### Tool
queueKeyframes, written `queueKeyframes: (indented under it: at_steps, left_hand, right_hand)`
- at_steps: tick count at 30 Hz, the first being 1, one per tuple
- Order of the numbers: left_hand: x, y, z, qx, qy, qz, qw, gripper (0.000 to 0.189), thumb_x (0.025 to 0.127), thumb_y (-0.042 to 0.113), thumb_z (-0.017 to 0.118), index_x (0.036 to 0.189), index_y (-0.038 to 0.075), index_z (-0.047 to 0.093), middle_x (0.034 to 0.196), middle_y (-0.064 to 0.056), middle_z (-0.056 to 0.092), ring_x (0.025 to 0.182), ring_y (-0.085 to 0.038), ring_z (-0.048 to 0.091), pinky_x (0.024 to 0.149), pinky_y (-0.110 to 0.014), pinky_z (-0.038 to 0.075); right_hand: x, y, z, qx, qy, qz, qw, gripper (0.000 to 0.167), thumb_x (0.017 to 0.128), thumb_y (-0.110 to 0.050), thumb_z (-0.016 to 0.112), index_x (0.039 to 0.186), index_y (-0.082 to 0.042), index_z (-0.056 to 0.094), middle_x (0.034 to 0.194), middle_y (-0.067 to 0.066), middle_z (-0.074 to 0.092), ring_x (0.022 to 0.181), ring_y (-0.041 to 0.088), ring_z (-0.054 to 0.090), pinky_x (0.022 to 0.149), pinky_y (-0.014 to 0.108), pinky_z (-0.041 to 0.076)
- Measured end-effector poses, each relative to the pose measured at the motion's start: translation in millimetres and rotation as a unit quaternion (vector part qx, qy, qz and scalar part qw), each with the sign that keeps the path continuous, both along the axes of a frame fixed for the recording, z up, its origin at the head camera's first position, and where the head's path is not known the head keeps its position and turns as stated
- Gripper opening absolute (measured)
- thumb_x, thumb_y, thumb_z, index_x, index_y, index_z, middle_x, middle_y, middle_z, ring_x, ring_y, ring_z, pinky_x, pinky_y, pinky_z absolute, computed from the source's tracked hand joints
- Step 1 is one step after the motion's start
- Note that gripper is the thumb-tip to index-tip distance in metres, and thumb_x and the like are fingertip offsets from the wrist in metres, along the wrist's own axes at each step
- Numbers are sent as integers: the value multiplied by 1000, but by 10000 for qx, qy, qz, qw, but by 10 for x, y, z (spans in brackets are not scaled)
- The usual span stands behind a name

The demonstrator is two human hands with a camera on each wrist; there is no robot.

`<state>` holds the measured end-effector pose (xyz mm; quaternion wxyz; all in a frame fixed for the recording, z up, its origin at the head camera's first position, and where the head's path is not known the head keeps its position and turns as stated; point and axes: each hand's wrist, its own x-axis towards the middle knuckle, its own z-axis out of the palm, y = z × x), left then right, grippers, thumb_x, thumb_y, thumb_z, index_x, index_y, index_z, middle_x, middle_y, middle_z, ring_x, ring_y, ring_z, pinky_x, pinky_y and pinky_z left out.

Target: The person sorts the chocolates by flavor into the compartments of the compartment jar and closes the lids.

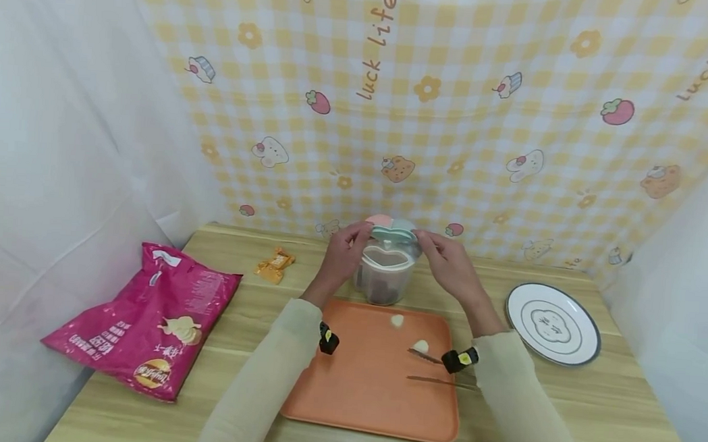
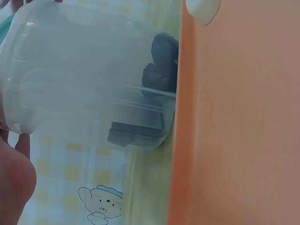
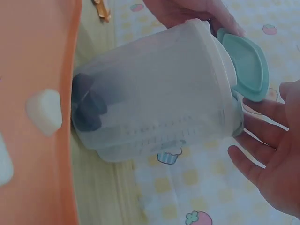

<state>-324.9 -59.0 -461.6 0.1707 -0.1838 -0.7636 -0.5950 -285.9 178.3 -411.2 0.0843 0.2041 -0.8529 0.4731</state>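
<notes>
A translucent plastic storage jar stands upright behind the orange tray, with dark wrapped-looking pieces at its bottom. Its top has flip lids; the green flap is raised, showing an opening below. My left hand grips the jar's top at the left, one finger reaching onto the green flap's edge. At the flap's other side is my right hand. In the right wrist view, the right hand's fingers are spread, with tips touching the lid edge and the thumb apart from it.
On the orange tray lie small white pieces and two thin utensils, partly hidden by the right wrist. A magenta chip bag lies left, orange wrapped packets behind. At right rests a white plate. A patterned cloth hangs behind.
</notes>
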Motion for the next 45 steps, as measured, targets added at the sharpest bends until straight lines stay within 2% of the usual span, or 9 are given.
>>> queueKeyframes:
  at_steps: [4,9,13,17,19,28,37,43,45]
  left_hand:
    - [-3,5,-6,35,79,-12,10000,30,108,22,56,123,2,73,99,-6,68,86,-16,51,76,-30,43]
    - [9,8,15,-50,65,6,10000,31,109,24,55,121,3,74,92,-7,63,86,-18,51,76,-31,42]
    - [11,-31,20,-209,0,-103,9997,32,110,26,53,121,5,74,109,-6,69,98,-17,58,86,-33,47]
    - [11,-88,14,-378,32,-468,9982,33,111,26,50,124,8,74,133,-2,67,128,-13,56,107,-36,42]
    - [6,-110,11,-404,122,-721,9965,34,112,25,47,126,8,73,135,-1,66,136,-14,50,113,-37,37]
    - [-29,-208,-37,-684,1044,-1578,9796,33,110,13,42,126,2,70,142,-12,61,144,-31,41,119,-51,25]
    - [-64,-271,-132,-1326,1581,-1717,9633,39,106,20,44,137,9,65,152,-7,52,149,-26,31,120,-54,20]
    - [-42,-265,-156,-1517,1498,-1663,9627,42,106,26,42,140,12,63,156,-3,48,151,-24,26,119,-56,19]
    - [-36,-265,-166,-1550,1483,-1619,9632,43,105,27,42,140,12,63,156,-3,47,152,-24,25,119,-56,19]
  right_hand:
    - [-62,-91,5,-164,-321,-141,9993,51,110,-46,45,135,-8,69,134,10,67,132,25,55,109,48,42]
    - [-103,-142,3,-279,-365,-132,9989,50,110,-44,46,133,-6,70,135,9,66,134,23,54,107,45,43]
    - [-114,-132,-3,-239,-466,-128,9985,50,109,-46,48,129,-6,72,137,7,64,136,23,52,106,45,43]
    - [-117,-102,-16,-169,-692,-28,9975,51,108,-49,49,132,-10,71,144,5,60,141,21,46,114,47,36]
    - [-117,-79,-23,-123,-749,63,9971,50,108,-48,49,134,-11,71,145,4,59,145,20,41,116,48,33]
    - [-120,21,-73,71,-425,923,9948,36,109,-28,54,132,-5,71,151,6,54,153,29,26,120,50,22]
    - [-76,63,-131,237,-245,1219,9920,42,102,-18,67,144,-12,62,158,2,46,153,19,23,109,49,41]
    - [-48,67,-129,61,-272,1209,9923,43,101,-13,69,143,-9,62,158,5,46,152,22,27,102,52,47]
    - [13,32,-46,-29,-364,1225,9918,43,100,-9,68,143,-4,61,158,11,45,152,27,26,102,54,47]
